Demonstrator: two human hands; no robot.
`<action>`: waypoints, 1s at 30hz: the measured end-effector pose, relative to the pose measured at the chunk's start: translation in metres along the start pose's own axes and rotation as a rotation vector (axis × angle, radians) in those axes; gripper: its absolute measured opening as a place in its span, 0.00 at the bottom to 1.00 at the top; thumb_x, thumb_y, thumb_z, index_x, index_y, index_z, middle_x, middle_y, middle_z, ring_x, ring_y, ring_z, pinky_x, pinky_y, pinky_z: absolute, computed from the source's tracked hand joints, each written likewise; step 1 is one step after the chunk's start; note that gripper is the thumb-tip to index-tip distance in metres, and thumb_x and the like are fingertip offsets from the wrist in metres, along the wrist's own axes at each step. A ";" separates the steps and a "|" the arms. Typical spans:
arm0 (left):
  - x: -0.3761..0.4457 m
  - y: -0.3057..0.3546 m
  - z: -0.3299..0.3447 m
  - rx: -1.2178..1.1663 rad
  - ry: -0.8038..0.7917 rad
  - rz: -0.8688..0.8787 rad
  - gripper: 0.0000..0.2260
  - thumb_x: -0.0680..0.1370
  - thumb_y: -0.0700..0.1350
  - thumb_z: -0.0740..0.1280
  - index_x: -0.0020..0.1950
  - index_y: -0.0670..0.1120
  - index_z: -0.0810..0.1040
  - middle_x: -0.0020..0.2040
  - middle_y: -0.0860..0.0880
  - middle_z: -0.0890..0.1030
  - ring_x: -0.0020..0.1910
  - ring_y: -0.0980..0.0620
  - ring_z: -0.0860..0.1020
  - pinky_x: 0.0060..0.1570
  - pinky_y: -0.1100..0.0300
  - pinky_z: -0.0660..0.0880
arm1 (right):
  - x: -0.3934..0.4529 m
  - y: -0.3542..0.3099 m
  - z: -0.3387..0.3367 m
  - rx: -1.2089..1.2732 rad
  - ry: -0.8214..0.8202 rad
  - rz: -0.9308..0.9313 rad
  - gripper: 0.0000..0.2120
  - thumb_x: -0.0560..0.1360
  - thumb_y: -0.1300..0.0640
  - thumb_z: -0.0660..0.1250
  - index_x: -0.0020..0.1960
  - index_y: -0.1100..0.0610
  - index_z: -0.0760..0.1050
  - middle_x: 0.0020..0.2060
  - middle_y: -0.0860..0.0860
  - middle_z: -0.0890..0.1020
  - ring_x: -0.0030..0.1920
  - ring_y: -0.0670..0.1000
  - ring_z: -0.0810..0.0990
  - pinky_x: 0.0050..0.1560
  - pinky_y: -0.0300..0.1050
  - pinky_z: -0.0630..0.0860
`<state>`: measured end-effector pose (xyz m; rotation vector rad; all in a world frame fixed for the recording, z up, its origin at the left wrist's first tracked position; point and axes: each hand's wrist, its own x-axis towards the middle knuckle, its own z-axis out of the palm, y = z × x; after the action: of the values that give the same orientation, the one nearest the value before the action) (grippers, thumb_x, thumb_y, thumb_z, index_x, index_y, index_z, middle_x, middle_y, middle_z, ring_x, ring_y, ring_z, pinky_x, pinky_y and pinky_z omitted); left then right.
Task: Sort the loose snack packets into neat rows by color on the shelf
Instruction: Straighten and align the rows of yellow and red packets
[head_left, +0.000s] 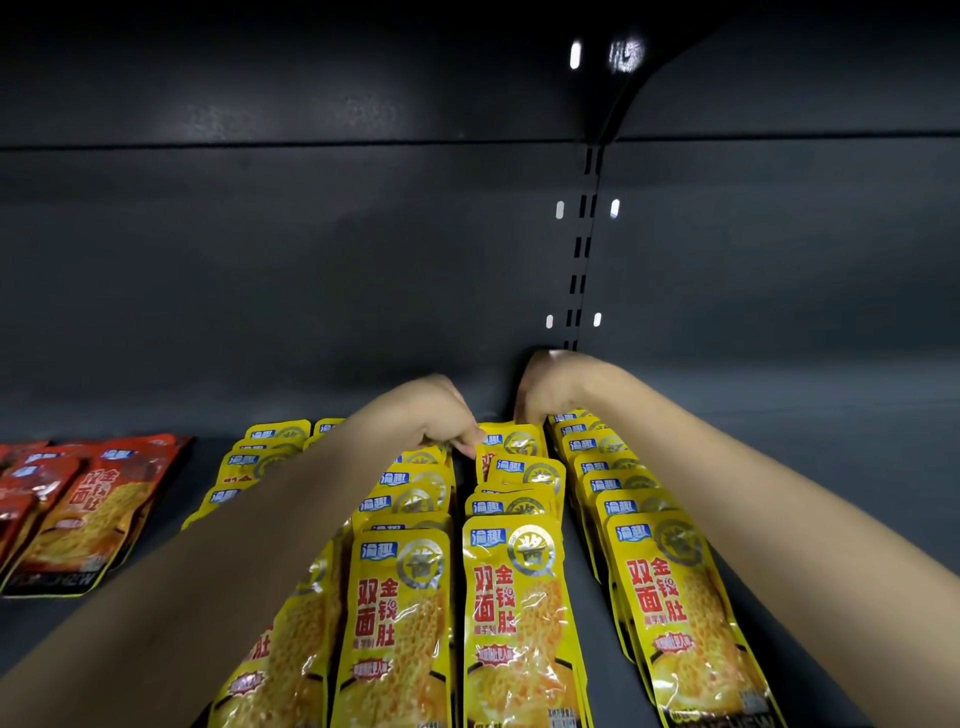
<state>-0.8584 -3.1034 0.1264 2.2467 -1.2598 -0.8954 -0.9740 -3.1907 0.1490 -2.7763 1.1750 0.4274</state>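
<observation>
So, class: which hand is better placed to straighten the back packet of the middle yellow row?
The left hand: its fingertips already touch that back packet, while the right hand is at the rightmost row.

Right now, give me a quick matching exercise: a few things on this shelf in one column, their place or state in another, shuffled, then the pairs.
Things:
1. red packets
2. left hand
3. right hand
4. slotted upright

Places or states:
A. at the back end of the rightmost yellow row
B. on the back wall above the hands
C. far left of the shelf
D. fingertips at the back packet of the middle yellow row

Pairs: 1-C, 2-D, 3-A, 4-B
</observation>
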 end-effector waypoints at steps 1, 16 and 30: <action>0.000 0.000 0.001 -0.004 0.006 -0.004 0.06 0.75 0.42 0.71 0.43 0.39 0.83 0.24 0.55 0.80 0.40 0.53 0.73 0.41 0.60 0.70 | -0.001 0.000 -0.001 -0.017 -0.003 -0.006 0.09 0.74 0.58 0.67 0.52 0.61 0.79 0.30 0.50 0.72 0.29 0.46 0.68 0.29 0.38 0.65; 0.002 0.002 0.003 -0.029 0.013 -0.031 0.10 0.76 0.41 0.70 0.52 0.37 0.81 0.23 0.55 0.79 0.42 0.55 0.74 0.39 0.62 0.70 | -0.001 -0.004 -0.003 -0.182 -0.052 -0.081 0.09 0.79 0.60 0.60 0.42 0.56 0.75 0.30 0.46 0.66 0.31 0.47 0.67 0.24 0.31 0.61; -0.008 0.002 0.001 -0.001 0.037 -0.021 0.08 0.75 0.40 0.70 0.50 0.36 0.82 0.24 0.54 0.80 0.23 0.55 0.61 0.21 0.70 0.57 | 0.012 0.004 0.004 0.032 -0.029 -0.027 0.14 0.76 0.58 0.64 0.59 0.63 0.77 0.55 0.56 0.80 0.48 0.53 0.74 0.50 0.42 0.73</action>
<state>-0.8637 -3.0979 0.1296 2.2690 -1.2209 -0.8574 -0.9693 -3.2007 0.1419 -2.7453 1.1269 0.4413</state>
